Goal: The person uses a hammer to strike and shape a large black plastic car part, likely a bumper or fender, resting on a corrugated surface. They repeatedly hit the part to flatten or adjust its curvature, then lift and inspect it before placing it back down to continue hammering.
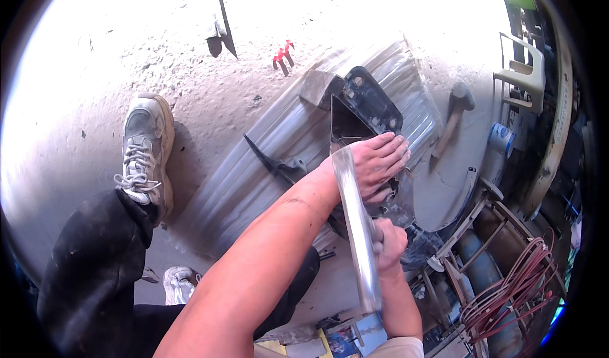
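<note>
- A ribbed sheet of corrugated metal (279,168) lies slantwise across the dusty concrete floor (127,53), the largest thing underfoot.
- On it rests a dark, angular metal part (365,107) with a flat plate at its far end and an open hollow below.
- The person's left leg in dark trousers ends in a worn white sneaker (147,152), planted on the floor just beside the sheet's left edge.
- A long flat shiny metal bar (356,225) runs from the dark part down toward the person, crossing over the left wrist.
- The left hand (377,164) lies palm down on the dark part, fingers spread and pressing flat, grasping nothing.
- The right hand (390,244) is closed around the bar near its middle, fingers wrapped tight.
- A wooden-handled hammer (451,120) lies on the floor right of the sheet, apart from both hands.
- A coil of red wire (517,288) sits among clutter at lower right.
- A small red clip-like object (282,55) lies on the floor beyond the sheet.
</note>
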A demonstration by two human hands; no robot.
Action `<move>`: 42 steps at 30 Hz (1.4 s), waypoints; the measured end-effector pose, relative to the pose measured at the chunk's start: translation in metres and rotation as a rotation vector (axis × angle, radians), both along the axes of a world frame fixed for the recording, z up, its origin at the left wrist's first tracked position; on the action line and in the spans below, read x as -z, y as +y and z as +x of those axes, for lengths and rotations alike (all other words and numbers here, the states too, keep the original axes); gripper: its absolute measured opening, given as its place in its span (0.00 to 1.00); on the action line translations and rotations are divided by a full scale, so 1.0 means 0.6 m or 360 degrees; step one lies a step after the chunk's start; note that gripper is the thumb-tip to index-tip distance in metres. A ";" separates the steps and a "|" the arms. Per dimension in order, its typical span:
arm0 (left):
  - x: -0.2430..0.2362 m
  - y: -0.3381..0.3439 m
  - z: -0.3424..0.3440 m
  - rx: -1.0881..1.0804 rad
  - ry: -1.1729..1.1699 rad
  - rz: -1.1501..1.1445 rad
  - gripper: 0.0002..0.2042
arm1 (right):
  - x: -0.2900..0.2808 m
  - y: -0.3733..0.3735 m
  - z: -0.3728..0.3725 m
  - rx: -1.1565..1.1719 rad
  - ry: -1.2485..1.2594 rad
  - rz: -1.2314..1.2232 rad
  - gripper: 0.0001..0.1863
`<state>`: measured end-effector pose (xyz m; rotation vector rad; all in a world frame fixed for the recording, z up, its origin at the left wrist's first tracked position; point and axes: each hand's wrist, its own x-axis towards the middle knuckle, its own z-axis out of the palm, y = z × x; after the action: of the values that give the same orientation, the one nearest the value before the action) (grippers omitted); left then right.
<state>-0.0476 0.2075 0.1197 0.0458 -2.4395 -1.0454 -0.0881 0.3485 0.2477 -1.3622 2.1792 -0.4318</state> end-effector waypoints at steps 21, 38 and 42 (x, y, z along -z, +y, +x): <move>0.007 -0.001 -0.003 0.0028 0.0035 -0.0007 0.36 | 0.008 -0.008 -0.002 0.0051 0.0027 0.0141 0.27; -0.003 0.000 0.005 -0.0007 -0.0057 -0.0090 0.34 | -0.002 -0.020 0.008 -0.0081 0.0044 0.0079 0.25; 0.001 -0.001 0.000 -0.0020 -0.0009 -0.0106 0.35 | 0.007 -0.019 0.000 -0.0104 0.0112 0.0034 0.25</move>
<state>-0.0478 0.2066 0.1192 0.0422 -2.4742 -0.9597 -0.0882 0.3371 0.2437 -1.4525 2.1823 -0.3402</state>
